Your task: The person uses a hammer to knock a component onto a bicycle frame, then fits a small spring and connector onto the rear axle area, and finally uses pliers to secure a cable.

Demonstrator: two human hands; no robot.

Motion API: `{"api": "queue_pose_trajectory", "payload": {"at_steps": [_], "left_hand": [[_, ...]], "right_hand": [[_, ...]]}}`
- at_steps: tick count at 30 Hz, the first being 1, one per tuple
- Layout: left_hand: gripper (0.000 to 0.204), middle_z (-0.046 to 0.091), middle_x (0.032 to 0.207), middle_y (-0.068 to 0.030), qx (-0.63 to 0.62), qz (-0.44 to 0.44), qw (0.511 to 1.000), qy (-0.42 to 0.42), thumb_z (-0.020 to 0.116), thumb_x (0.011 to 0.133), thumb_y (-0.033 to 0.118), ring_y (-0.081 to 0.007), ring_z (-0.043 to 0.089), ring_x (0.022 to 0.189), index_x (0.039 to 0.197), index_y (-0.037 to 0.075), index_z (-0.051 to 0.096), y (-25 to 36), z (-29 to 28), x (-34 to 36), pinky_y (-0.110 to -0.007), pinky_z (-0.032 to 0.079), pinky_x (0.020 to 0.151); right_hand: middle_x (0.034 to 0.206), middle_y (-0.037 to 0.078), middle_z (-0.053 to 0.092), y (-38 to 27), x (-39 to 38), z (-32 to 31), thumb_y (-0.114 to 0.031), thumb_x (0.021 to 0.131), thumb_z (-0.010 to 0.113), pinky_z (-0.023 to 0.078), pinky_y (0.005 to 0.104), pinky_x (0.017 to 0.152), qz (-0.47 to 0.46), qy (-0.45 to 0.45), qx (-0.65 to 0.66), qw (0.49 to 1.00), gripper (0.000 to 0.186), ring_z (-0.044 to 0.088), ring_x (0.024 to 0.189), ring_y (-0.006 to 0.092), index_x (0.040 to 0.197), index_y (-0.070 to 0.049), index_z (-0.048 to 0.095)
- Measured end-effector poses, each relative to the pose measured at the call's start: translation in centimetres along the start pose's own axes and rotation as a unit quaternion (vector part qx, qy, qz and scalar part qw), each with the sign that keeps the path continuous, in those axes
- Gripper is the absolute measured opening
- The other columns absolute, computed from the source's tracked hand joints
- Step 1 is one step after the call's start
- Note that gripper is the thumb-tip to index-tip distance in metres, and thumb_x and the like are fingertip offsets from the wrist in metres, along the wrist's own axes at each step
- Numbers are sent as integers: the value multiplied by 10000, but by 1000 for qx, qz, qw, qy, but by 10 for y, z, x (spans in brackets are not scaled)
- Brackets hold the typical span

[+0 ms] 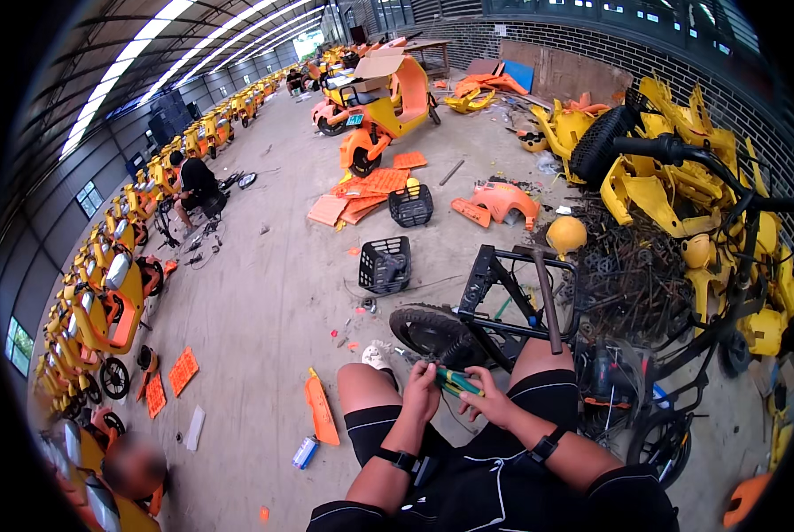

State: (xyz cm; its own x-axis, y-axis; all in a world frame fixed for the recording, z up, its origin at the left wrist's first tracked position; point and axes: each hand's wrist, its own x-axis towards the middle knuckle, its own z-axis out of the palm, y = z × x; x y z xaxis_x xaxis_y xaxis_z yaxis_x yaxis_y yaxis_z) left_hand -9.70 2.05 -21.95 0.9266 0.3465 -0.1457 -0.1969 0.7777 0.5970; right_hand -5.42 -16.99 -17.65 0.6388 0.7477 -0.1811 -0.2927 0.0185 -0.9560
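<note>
Above my lap, my right hand [491, 401] is closed round the green and yellow handles of a tool that looks like pliers [455, 381]. Its far end points at my left hand [422, 393], whose fingers are pinched together; what lies in them is too small to make out. A thin dark wire hangs below the hands. Just beyond my knees lies a black metal vehicle frame [478, 293] with a black-tyred wheel [432, 332]. Across that frame, near my right knee, rests a hammer-like tool with a long handle [549, 301].
Black baskets [385, 266] and orange panels [375, 183] lie ahead. To my right are a heap of dark metal parts [627, 266], yellow covers [672, 177] and a black handlebar [681, 151]. Scooters [109, 293] line the left side; a person [198, 186] sits near them.
</note>
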Motion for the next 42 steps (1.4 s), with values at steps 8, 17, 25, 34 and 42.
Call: {"api": "queue_pose_trajectory", "payload": {"at_steps": [8,17,25,34,42], "left_hand": [[103,580,1124,-42,231,-107,961,-103,644,981,163,-182,545,1088,1013,79,593,-22,-3,4,-345,430,961],[155,489,1488,-118,268,-12,953,-139,622,993,128,-218,506,1259,1122,42,621,-14,-13,6,-387,384,1070],[208,668,950,-55,275,32,961,1,603,1016,191,-132,610,781,1144,27,600,-5,-8,9,-279,502,727],[260,571,843,11,291,20,957,7,571,1038,251,-37,425,595,1213,59,590,4,11,3,-189,328,521],[318,608,909,-8,319,32,947,3,582,1031,214,-71,539,745,1301,48,611,-1,5,1,-216,431,637]], "right_hand": [[1174,134,645,29,12,-18,-186,962,611,576,343,682,240,-117,50,963,428,684,983,223,1344,-78,452],[835,73,670,14,24,-25,-152,925,614,482,335,623,238,-96,-17,966,193,694,752,197,1069,-23,611],[1165,123,645,33,36,-38,-133,951,626,583,433,762,199,23,-2,980,406,661,1017,245,1320,-39,488],[1170,118,626,40,31,-33,-70,905,658,615,359,724,142,47,-32,988,492,641,1010,222,1348,9,460],[1187,98,630,46,31,-34,-59,918,655,592,325,708,105,81,-78,988,529,641,977,195,1406,-26,454]]}}
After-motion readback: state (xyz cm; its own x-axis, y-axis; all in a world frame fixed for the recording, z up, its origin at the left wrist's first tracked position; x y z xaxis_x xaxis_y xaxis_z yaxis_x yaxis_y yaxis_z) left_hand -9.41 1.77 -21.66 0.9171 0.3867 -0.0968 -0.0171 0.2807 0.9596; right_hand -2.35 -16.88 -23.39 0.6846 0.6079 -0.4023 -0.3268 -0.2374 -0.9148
